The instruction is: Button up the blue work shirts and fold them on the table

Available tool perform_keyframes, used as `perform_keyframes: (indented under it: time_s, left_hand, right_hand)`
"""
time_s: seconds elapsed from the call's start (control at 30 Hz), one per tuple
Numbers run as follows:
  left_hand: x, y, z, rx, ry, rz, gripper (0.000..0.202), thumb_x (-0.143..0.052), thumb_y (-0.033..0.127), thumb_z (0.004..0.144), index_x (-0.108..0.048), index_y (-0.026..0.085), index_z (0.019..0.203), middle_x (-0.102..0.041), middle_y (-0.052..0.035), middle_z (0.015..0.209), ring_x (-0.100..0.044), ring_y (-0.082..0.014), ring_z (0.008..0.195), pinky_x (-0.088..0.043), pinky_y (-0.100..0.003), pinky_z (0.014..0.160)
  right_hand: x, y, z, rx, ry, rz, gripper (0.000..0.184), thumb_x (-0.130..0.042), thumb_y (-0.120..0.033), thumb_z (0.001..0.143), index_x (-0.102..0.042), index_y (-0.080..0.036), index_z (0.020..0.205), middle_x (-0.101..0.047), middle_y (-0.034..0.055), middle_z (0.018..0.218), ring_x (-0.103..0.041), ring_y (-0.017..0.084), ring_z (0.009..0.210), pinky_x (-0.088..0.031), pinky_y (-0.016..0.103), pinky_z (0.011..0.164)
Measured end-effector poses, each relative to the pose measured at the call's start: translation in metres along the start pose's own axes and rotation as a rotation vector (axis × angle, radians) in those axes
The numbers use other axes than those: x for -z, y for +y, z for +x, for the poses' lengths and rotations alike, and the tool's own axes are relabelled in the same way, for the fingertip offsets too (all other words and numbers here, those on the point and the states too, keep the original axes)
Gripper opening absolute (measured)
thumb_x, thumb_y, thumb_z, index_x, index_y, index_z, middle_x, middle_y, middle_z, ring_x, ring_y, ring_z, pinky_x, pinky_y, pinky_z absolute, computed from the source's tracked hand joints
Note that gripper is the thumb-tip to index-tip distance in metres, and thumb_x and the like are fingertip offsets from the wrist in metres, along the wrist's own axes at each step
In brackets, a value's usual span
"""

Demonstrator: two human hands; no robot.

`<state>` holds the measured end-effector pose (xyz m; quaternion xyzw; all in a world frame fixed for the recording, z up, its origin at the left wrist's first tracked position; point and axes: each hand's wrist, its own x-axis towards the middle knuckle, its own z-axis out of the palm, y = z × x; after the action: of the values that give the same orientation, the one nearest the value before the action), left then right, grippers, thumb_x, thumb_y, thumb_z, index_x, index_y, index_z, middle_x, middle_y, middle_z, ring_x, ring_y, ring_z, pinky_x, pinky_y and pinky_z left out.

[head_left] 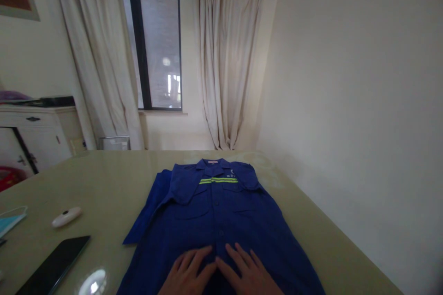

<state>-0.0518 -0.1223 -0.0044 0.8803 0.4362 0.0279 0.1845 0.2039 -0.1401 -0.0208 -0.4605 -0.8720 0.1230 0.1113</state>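
A dark blue work jacket point(194, 226) lies front side up on the table, collar pointing away from me. Yellow-green reflective stripes cross its chest, and white lettering shows above the stripes on the right. Both sleeves look folded inward over the upper front. My left hand point(188, 272) rests on the lower front, fingers stretched out. Beside it my right hand point(245, 269) lies flat with its fingers spread, the two thumbs almost meeting near the button line. Neither hand grips the cloth. A brighter blue piece of cloth point(147, 216) sticks out from under the jacket's left side.
The pale green table point(104, 179) borders a white wall point(356, 101) on the right. To the left lie a black phone point(53, 265), a small white oval device point(67, 217) and a light blue face mask point(10, 223). A white cabinet point(51, 124) stands beyond.
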Motion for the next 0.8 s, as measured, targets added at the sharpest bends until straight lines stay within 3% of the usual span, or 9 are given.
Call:
perform_keyframes:
  time_s: [0.1,0.17,0.23,0.33,0.47,0.6,0.7,0.8]
  left_hand:
    - [-0.009,-0.013,0.009,-0.057,0.123,0.092,0.063,-0.054,0.058,0.093,-0.032,0.051,0.152,-0.033,-0.0039,0.164,-0.036,-0.0422,0.146,-0.026,-0.072,0.115]
    - [-0.007,-0.022,0.014,-0.082,0.167,0.126,0.073,-0.051,0.068,0.091,-0.020,0.051,0.155,-0.022,-0.0021,0.167,-0.028,-0.0439,0.150,-0.019,-0.078,0.114]
    - [-0.001,-0.029,0.022,-0.062,0.206,0.147,0.069,-0.043,0.068,0.094,-0.015,0.051,0.156,-0.018,-0.0009,0.168,-0.025,-0.0417,0.151,-0.014,-0.080,0.114]
    - [0.012,-0.038,0.048,-0.003,0.235,0.167,0.063,-0.037,0.065,0.098,-0.020,0.049,0.156,-0.020,-0.0016,0.168,-0.023,-0.0385,0.153,-0.010,-0.079,0.115]
    - [0.037,-0.052,0.096,0.127,0.241,0.202,0.056,-0.039,0.052,0.101,-0.032,0.041,0.156,-0.026,-0.0022,0.167,-0.023,-0.0346,0.153,-0.012,-0.076,0.117]
    - [0.054,-0.053,0.129,0.303,0.305,0.300,0.051,-0.035,0.033,0.103,-0.043,0.029,0.153,-0.042,-0.0091,0.160,-0.037,-0.0342,0.147,-0.025,-0.068,0.117]
    - [0.049,-0.042,0.131,0.329,0.312,0.345,0.053,-0.031,0.016,0.099,-0.049,0.019,0.149,-0.048,-0.0148,0.155,-0.046,-0.0326,0.141,-0.036,-0.059,0.114]
    - [0.032,-0.033,0.114,0.298,0.285,0.280,0.055,-0.028,0.018,0.100,-0.044,0.021,0.152,-0.041,-0.0109,0.160,-0.039,-0.0322,0.146,-0.032,-0.066,0.114]
  right_hand:
    - [-0.010,0.005,0.008,-0.022,-0.010,-0.012,0.069,-0.058,-0.050,0.095,-0.028,-0.046,0.157,-0.034,0.0077,0.162,-0.037,0.044,0.145,-0.033,0.070,0.112]
    - [0.003,0.004,0.016,-0.012,-0.022,0.015,0.082,-0.058,-0.064,0.091,-0.020,-0.043,0.160,-0.026,0.0077,0.165,-0.029,0.042,0.149,-0.026,0.068,0.117]
    - [0.019,0.003,0.027,-0.019,-0.018,0.038,0.083,-0.054,-0.070,0.090,-0.019,-0.041,0.160,-0.024,0.0066,0.166,-0.028,0.038,0.151,-0.024,0.062,0.121]
    - [0.035,0.010,0.057,-0.046,0.010,0.036,0.075,-0.048,-0.068,0.095,-0.025,-0.038,0.159,-0.028,0.0064,0.166,-0.029,0.032,0.151,-0.022,0.055,0.122]
    - [0.037,0.033,0.113,-0.062,0.075,-0.009,0.065,-0.044,-0.060,0.100,-0.032,-0.034,0.158,-0.033,0.0065,0.164,-0.032,0.028,0.150,-0.022,0.050,0.122]
    - [0.033,0.052,0.156,-0.095,0.122,-0.074,0.058,-0.042,-0.056,0.102,-0.039,-0.032,0.155,-0.040,0.0066,0.161,-0.036,0.025,0.147,-0.023,0.047,0.120]
    - [0.034,0.055,0.167,-0.076,0.172,-0.142,0.053,-0.044,-0.050,0.102,-0.045,-0.029,0.151,-0.048,0.0084,0.156,-0.040,0.026,0.143,-0.024,0.046,0.119]
    - [0.038,0.053,0.165,-0.038,0.262,-0.190,0.046,-0.048,-0.043,0.102,-0.054,-0.023,0.143,-0.058,0.0110,0.143,-0.048,0.026,0.132,-0.030,0.041,0.113]
